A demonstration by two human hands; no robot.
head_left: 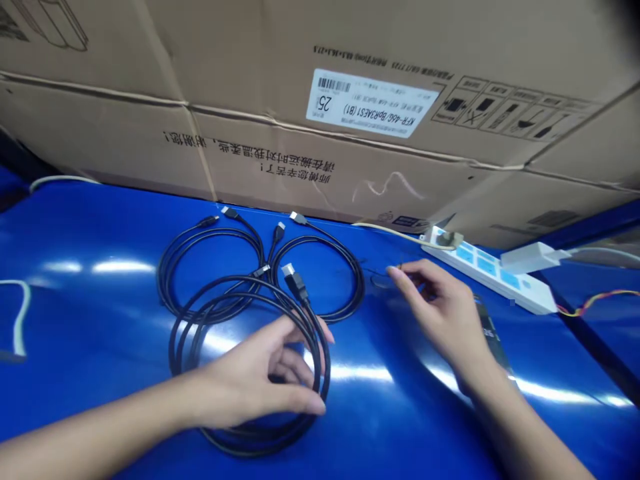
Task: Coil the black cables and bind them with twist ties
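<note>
My left hand grips a coiled black cable on the blue surface, with the cable's plug standing up beyond my fingers. Behind it lie two more black cable coils, overlapping it and each other, with several plugs at their ends. My right hand pinches a thin wire tie between thumb and fingertips, to the right of the coils. The tie's thin dark loop lies low on the blue surface.
A white power strip with blue panels and a white plug lies at the right. A large cardboard box stands along the back. A dark strip lies under my right wrist, and a white cable lies at the left.
</note>
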